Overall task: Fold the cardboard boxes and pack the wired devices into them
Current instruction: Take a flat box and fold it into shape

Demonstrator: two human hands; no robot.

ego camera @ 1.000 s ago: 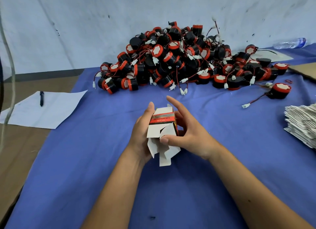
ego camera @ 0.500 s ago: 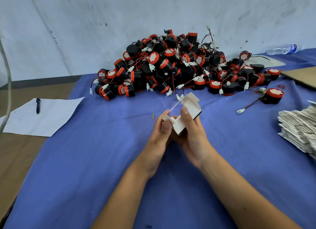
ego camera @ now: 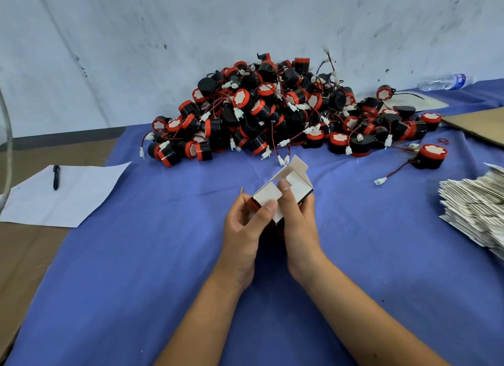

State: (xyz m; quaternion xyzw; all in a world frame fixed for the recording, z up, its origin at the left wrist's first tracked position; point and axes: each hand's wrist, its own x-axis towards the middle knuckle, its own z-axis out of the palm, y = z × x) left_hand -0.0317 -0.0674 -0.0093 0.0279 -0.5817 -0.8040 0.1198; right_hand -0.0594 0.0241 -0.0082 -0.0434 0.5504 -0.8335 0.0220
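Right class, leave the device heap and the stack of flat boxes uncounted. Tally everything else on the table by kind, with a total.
Box being folded, held in the left hand and right hand: 1
Sheet of paper: 1
Pen: 1
Water bottle: 1
Brown cardboard sheet: 1
Total: 5

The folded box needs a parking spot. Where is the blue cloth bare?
Bare cloth lies between the sheet of paper and the left hand, and between the right hand and the stack of flat boxes. Behind the box, the pile of wired devices crowds the cloth; a loose device lies right.
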